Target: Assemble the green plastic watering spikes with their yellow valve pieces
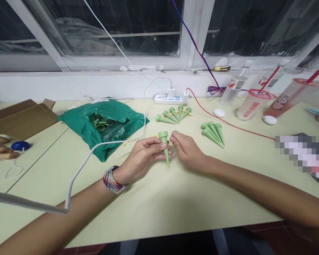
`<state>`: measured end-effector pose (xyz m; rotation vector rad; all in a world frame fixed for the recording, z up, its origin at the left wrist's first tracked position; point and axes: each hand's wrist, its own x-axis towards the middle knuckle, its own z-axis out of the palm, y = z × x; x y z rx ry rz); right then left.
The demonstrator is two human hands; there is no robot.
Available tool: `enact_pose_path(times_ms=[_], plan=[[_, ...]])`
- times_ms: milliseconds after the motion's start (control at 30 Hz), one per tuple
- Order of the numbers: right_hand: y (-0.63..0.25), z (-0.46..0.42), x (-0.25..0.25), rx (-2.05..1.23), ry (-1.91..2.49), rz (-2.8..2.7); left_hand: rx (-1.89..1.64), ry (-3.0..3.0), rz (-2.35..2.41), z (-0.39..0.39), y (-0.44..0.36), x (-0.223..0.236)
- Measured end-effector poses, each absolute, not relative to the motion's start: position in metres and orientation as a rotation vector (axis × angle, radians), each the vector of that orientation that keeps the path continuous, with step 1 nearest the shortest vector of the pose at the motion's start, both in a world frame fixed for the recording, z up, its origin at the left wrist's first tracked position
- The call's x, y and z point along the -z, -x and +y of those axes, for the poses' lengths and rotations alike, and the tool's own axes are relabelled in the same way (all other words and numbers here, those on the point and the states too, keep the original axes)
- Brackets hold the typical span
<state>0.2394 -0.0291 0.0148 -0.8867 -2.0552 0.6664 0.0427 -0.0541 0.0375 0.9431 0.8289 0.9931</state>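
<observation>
My left hand (142,156) pinches a green cone-shaped spike (164,146), wide end up and tip pointing down toward me. My right hand (185,148) is closed at the spike's upper side, fingertips touching it near a small yellow piece I can barely see. Two groups of the same green spikes lie on the pale table: several fanned out near the power strip (174,115) and several more at the right (213,133). A small yellow part (126,143) lies left of my hands.
An open green plastic bag (103,122) with green parts sits at the left, beside a flattened cardboard box (18,117). A white power strip (171,98) with cables, a water bottle (234,88), two drink cups (251,103) and a white cable crossing my left arm (77,173).
</observation>
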Motion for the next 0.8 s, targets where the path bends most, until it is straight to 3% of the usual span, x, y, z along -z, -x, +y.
enact_pose_path(times_ms=[200,800], plan=[[-0.244,-0.025,-0.022,-0.654,0.854,-2.151,-0.962,-1.055,0.856,-0.051,-0.035,-0.041],[-0.239,-0.019,-0.019,-1.095,0.971,-1.914,-0.989,-1.524,1.043,-0.046,-0.034,-0.031]])
